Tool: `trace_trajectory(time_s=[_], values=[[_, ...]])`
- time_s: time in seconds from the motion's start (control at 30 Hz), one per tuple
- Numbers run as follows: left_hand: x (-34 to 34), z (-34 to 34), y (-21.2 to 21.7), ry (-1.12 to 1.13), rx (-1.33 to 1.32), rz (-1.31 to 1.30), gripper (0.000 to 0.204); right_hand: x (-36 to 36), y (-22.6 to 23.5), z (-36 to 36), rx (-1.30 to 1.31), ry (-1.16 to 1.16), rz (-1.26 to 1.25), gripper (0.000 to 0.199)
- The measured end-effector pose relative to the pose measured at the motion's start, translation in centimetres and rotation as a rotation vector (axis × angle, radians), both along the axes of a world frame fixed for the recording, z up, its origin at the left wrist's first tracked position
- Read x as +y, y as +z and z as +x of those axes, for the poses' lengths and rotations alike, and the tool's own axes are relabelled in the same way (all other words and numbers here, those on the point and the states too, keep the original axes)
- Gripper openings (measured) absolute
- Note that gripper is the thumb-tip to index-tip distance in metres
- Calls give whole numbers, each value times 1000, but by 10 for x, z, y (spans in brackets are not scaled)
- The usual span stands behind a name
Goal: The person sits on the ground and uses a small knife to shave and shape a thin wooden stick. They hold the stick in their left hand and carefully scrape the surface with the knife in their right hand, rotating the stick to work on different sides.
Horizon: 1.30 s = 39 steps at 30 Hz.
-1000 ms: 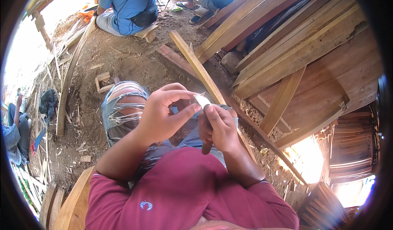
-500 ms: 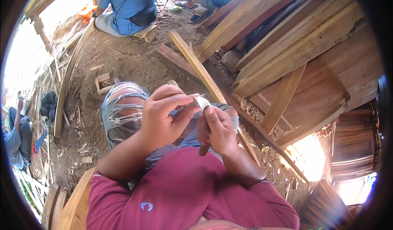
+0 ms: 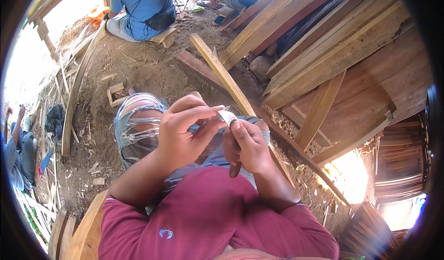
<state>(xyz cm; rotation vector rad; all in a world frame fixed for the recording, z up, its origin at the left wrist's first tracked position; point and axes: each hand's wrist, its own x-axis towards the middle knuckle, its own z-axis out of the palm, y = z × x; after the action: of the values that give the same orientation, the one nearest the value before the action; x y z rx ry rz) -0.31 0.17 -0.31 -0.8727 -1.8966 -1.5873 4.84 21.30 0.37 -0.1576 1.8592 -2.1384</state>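
Note:
Above my lap, both hands meet around a small, pale, curved strip [image 3: 227,116]. My right hand [image 3: 252,146] is closed on its lower end, with the thumb pressed along it. My left hand [image 3: 182,130] comes in from the other side, thumb and fingers pinched together by the strip's upper left edge. A thin pointed tip shows at those fingertips; whether it belongs to the strip I cannot tell. Beneath the right fist a brown rounded end [image 3: 235,170] sticks out, either a finger or part of something held. My ripped jeans [image 3: 134,126] are behind the hands.
A long squared beam [image 3: 222,75] slants across the dirt floor beyond my knees. Stacked planks [image 3: 333,47] fill the right side. Left lies a curved timber [image 3: 76,93] among thin offcuts. A person in blue [image 3: 141,10] sits ahead; others are at far right and far left.
My hands stay nearly in place, with the pale strip shifted slightly left and tilted a little. The right hand's lower end has moved slightly right. The person at far left has moved an arm.

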Motion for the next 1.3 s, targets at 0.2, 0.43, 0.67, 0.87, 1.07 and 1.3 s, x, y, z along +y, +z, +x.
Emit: trace_trajectory(time_s=[0.2, 0.43, 0.67, 0.87, 1.07, 1.3], values=[[0, 0, -3, 29, 55, -12, 28, 0, -5, 2, 7, -1, 12, 54], [2, 3, -6, 41, 81, 21, 28, -21, 3, 15, -43, -129, -46, 58], [2, 5, -4, -2, 12, 68, 29, -25, 7, 15, -44, -116, -88, 56], [-2, 1, 1, -15, 30, -1, 33, -5, 9, 6, -24, -32, -12, 54], [-4, -1, 4, -16, 10, -49, 33, 7, 12, 3, -104, 38, -17, 53], [-5, 1, 3, -43, 14, -15, 32, 2, 5, 8, -17, 30, -4, 53]])
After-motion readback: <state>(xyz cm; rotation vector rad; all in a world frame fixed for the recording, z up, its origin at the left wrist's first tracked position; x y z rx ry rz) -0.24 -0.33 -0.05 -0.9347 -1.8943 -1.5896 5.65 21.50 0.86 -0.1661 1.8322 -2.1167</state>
